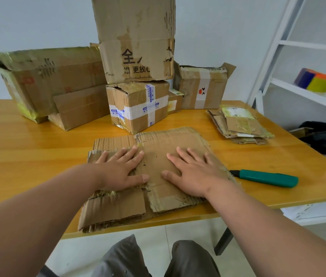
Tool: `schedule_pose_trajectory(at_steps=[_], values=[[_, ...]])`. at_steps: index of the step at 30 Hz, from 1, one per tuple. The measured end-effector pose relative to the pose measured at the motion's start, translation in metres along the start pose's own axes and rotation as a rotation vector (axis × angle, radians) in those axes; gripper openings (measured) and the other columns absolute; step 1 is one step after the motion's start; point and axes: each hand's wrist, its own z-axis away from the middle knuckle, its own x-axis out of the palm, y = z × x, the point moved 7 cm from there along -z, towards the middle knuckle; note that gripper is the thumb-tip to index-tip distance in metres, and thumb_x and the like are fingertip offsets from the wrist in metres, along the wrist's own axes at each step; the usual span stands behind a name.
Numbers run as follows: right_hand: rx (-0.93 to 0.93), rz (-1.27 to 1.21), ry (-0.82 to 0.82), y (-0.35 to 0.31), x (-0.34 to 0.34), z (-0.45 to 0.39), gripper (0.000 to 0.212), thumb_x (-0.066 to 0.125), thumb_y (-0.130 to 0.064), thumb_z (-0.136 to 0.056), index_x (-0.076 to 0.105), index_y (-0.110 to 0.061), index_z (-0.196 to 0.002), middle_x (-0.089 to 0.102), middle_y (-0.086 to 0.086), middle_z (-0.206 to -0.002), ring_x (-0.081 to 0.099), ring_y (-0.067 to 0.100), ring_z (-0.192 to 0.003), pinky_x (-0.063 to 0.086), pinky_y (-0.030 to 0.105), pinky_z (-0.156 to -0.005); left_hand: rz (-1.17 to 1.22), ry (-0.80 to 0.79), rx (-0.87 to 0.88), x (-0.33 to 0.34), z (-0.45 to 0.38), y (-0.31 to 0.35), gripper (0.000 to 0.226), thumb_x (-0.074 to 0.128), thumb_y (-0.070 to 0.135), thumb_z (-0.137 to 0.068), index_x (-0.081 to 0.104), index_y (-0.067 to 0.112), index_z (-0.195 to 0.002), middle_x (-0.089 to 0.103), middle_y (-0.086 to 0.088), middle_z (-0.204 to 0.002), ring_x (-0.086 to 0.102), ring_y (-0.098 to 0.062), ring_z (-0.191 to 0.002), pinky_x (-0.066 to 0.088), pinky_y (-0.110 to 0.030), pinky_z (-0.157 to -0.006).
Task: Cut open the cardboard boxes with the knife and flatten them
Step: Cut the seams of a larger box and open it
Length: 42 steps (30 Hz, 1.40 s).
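A flattened cardboard box (158, 144) lies on the wooden table (28, 156) near its front edge. My left hand (122, 170) presses flat on its left half with fingers spread. My right hand (194, 172) presses flat on its right half the same way. A green utility knife (267, 177) lies on the table to the right of the cardboard, apart from both hands. Behind the flat box stands a taped box (138, 104) with blue-printed tape.
Several unopened boxes stand at the back: a long one (48, 76) at left, a tall one (136, 41) stacked in the middle, a smaller one (204, 88) at right. A pile of flattened cardboard (240, 124) lies at far right. White shelves (307, 90) stand beyond the table.
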Motion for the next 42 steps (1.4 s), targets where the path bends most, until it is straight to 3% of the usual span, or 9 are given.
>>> schedule_pose_trajectory(at_steps=[11, 14, 18, 23, 28, 32, 36, 39, 42], values=[[0.058, -0.006, 0.048, -0.001, -0.001, 0.008, 0.077, 0.009, -0.085, -0.085, 0.001, -0.051, -0.153, -0.011, -0.018, -0.164, -0.011, 0.015, -0.152, -0.006, 0.063, -0.117, 0.137, -0.061, -0.157, -0.002, 0.028, -0.008, 0.09, 0.046, 0.069, -0.086, -0.008, 0.041, -0.152, -0.019, 0.02, -0.158, -0.016, -0.017, -0.148, -0.002, -0.061, -0.114], [0.085, -0.007, 0.042, -0.002, -0.002, 0.012, 0.076, 0.008, -0.087, -0.083, 0.0, -0.055, -0.152, -0.011, -0.019, -0.163, -0.011, 0.018, -0.152, -0.007, 0.067, -0.115, 0.257, -0.052, -0.145, 0.003, 0.029, -0.005, 0.087, 0.048, 0.062, -0.089, -0.006, 0.038, -0.153, -0.019, 0.017, -0.159, -0.018, -0.019, -0.147, 0.002, -0.051, -0.118], [0.1, -0.058, 0.013, -0.002, -0.004, 0.016, 0.07, 0.012, -0.083, -0.087, 0.006, -0.056, -0.151, -0.007, -0.02, -0.164, -0.009, 0.019, -0.153, -0.005, 0.068, -0.115, 0.244, -0.024, -0.173, 0.008, 0.027, -0.007, 0.084, 0.044, 0.064, -0.088, -0.005, 0.043, -0.152, -0.019, 0.022, -0.157, -0.019, -0.017, -0.147, 0.002, -0.069, -0.111], [0.306, -0.211, 0.105, 0.025, -0.015, 0.015, 0.059, 0.032, -0.055, -0.101, 0.022, -0.037, -0.156, 0.003, -0.001, -0.167, 0.001, 0.033, -0.152, 0.013, 0.053, -0.122, 0.271, -0.011, -0.18, 0.008, 0.031, -0.008, 0.084, 0.05, 0.06, -0.088, -0.002, 0.044, -0.152, -0.016, 0.022, -0.158, -0.017, -0.016, -0.147, -0.001, -0.07, -0.11], [0.457, -0.246, 0.048, 0.045, -0.015, 0.023, 0.079, 0.043, -0.07, -0.091, 0.024, -0.029, -0.155, 0.014, 0.003, -0.165, 0.027, 0.036, -0.145, 0.036, 0.05, -0.112, 0.266, 0.023, -0.162, 0.0, 0.033, -0.006, 0.091, 0.061, 0.052, -0.084, 0.005, 0.035, -0.155, -0.007, 0.014, -0.162, -0.009, -0.02, -0.149, 0.005, -0.048, -0.119], [0.472, -0.316, 0.111, 0.048, -0.027, 0.025, 0.074, 0.059, -0.062, -0.087, 0.038, -0.026, -0.147, 0.041, 0.007, -0.148, 0.044, 0.034, -0.132, 0.046, 0.045, -0.102, 0.187, 0.048, -0.188, -0.011, 0.041, 0.001, 0.092, 0.064, 0.051, -0.082, 0.012, 0.032, -0.155, 0.004, 0.009, -0.162, 0.005, -0.026, -0.148, 0.012, -0.043, -0.118], [0.517, -0.454, 0.193, 0.057, -0.037, 0.03, 0.039, 0.064, -0.035, -0.087, 0.055, -0.017, -0.12, 0.06, 0.007, -0.119, 0.059, 0.03, -0.106, 0.054, 0.04, -0.087, 0.152, 0.052, -0.215, -0.014, 0.046, 0.001, 0.091, 0.065, 0.053, -0.081, 0.014, 0.034, -0.154, 0.009, 0.008, -0.162, 0.01, -0.028, -0.146, 0.017, -0.044, -0.117], [0.521, -0.606, 0.236, 0.065, -0.045, 0.037, 0.013, 0.06, -0.018, -0.09, 0.053, -0.01, -0.083, 0.058, 0.008, -0.092, 0.058, 0.026, -0.087, 0.054, 0.039, -0.082, 0.175, 0.062, -0.239, -0.012, 0.049, -0.005, 0.093, 0.068, 0.056, -0.077, 0.016, 0.039, -0.153, 0.011, 0.01, -0.161, 0.006, -0.03, -0.146, 0.018, -0.049, -0.116], [0.535, -0.723, 0.243, 0.068, -0.049, 0.045, 0.018, 0.065, -0.012, -0.09, 0.049, -0.007, -0.084, 0.053, 0.008, -0.089, 0.053, 0.027, -0.09, 0.051, 0.04, -0.088, 0.163, 0.104, -0.234, -0.014, 0.053, -0.006, 0.094, 0.071, 0.057, -0.075, 0.018, 0.04, -0.152, 0.011, 0.01, -0.16, 0.001, -0.031, -0.146, 0.018, -0.05, -0.116]])
